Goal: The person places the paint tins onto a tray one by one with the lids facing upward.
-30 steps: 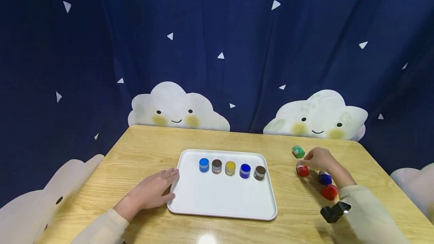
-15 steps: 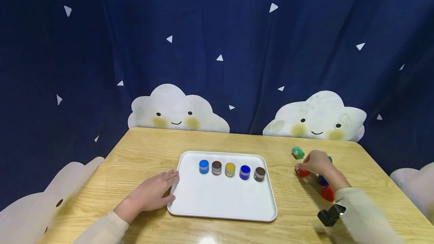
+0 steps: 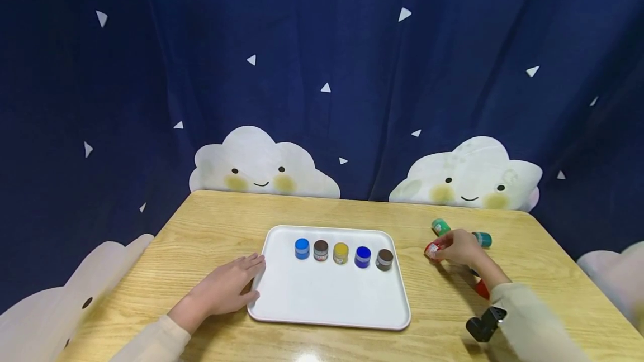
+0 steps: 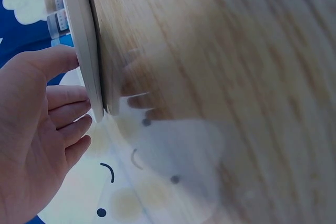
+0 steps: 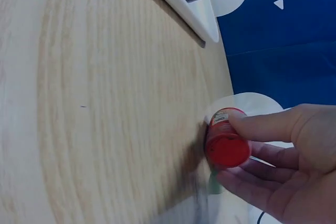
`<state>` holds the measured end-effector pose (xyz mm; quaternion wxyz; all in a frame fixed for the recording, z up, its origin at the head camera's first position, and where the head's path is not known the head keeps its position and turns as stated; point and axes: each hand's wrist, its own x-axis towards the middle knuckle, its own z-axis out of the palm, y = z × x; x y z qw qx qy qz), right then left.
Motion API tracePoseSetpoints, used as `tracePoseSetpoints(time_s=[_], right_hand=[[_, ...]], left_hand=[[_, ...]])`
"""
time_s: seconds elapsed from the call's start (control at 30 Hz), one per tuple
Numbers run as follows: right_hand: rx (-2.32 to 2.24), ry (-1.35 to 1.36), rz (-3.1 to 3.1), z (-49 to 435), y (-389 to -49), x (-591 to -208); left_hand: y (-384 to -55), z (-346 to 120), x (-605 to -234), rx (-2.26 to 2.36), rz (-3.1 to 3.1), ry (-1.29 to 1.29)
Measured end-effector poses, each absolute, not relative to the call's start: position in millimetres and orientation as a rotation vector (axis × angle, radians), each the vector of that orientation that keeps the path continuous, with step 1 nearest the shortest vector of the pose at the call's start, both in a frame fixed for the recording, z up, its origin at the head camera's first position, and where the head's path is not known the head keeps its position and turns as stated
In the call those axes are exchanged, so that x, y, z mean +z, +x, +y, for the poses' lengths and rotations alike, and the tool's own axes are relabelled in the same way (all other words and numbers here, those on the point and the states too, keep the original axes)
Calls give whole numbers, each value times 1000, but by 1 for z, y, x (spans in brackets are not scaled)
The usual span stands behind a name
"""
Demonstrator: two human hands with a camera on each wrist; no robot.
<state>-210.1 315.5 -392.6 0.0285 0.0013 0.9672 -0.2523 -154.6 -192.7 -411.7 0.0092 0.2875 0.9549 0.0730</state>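
My right hand (image 3: 462, 247) pinches a small red paint jar (image 5: 228, 148) between thumb and fingers, at the right of the table. In the right wrist view the jar is tilted, its red round end toward the camera. My left hand (image 3: 226, 286) rests at the left rim of a white tray (image 3: 327, 301), its fingers extended against the edge. Along the tray's far side stands a row of upright paint jars: light blue (image 3: 302, 248), brown (image 3: 320, 250), yellow (image 3: 340, 253), dark blue (image 3: 363, 257) and another brown jar (image 3: 384, 260).
A green jar (image 3: 440, 226) lies just beyond my right hand, and a teal jar (image 3: 483, 239) lies to its right. Another red jar (image 3: 482, 289) is partly hidden by my right wrist. A navy curtain (image 3: 322, 71) with clouds hangs behind the wooden table (image 3: 231, 205).
My right hand has shifted left with the red jar, turning it in the fingers. The teal jar has come into sight behind the hand. My left hand has stayed at the tray.
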Motion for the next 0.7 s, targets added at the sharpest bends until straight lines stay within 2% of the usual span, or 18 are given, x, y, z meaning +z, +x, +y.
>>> tracePoseSetpoints(time_s=[0.7], right_hand=[[-851, -51, 2954, 309, -210, -385]], left_hand=[[-153, -193, -410, 252, 2985, 900]])
